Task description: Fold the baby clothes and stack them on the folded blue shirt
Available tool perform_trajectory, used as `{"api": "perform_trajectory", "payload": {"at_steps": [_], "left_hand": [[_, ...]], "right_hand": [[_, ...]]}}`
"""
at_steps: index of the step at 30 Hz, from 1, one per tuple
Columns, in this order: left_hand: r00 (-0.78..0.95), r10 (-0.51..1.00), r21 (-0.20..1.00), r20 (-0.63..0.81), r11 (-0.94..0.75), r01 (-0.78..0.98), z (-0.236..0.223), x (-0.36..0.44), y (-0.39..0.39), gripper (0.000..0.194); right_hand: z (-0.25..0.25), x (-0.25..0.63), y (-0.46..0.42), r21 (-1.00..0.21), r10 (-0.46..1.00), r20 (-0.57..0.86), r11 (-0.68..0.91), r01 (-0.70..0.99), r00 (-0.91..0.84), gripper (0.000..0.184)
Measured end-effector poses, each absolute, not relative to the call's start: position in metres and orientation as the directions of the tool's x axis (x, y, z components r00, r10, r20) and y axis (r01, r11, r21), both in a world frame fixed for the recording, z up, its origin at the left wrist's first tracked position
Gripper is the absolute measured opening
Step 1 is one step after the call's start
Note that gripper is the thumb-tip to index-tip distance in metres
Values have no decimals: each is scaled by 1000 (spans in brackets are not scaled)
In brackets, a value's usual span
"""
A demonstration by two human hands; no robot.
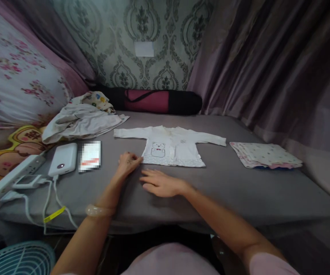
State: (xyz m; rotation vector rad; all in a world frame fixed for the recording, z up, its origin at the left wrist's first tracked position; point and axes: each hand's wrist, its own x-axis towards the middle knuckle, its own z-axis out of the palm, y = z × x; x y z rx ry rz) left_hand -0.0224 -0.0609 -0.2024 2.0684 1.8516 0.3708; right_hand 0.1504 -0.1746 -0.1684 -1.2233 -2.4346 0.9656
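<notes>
A small white long-sleeved baby shirt [170, 147] lies spread flat on the grey bed surface, with both sleeves stretched out sideways. It has a bear print on the left of its front and lines of print along the hem. At the hem's left corner, my left hand [129, 162] has its fingers drawn together on the cloth edge. My right hand [160, 183] is just in front of the hem, palm down with fingers apart, holding nothing. A folded stack of patterned cloth [265, 154] rests farther right.
Crumpled light clothes [81, 118] are heaped at the back left. A white power bank [63, 158], a blurred-out flat item [89, 156], cables and a power strip [10, 183] lie on the left. Against the wall is a black and maroon rolled bag [150, 101]. A blue fan [18, 259] stands below the edge.
</notes>
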Motion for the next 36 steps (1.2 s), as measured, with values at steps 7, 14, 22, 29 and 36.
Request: {"api": "perform_trajectory", "payload": {"at_steps": [7, 14, 22, 29, 36], "left_hand": [[240, 947, 417, 212, -310, 854, -211, -18, -65, 27], [664, 673, 321, 326, -739, 592, -229, -6, -69, 44], [704, 682, 319, 201, -725, 611, -231, -8, -65, 49], [649, 741, 289, 172, -668, 686, -224, -6, -73, 49], [627, 774, 201, 90, -631, 749, -226, -4, -71, 59]], "right_hand": [[-175, 215, -122, -481, 973, 204, 199, 854, -112, 53], [-212, 216, -109, -279, 999, -9, 41, 959, -45, 70], [-204, 220, -114, -344, 995, -88, 20, 939, -54, 69], [-195, 236, -123, -384, 989, -141, -4, 923, -54, 72], [-202, 284, -134, -203, 992, 14, -122, 972, 128, 71]]}}
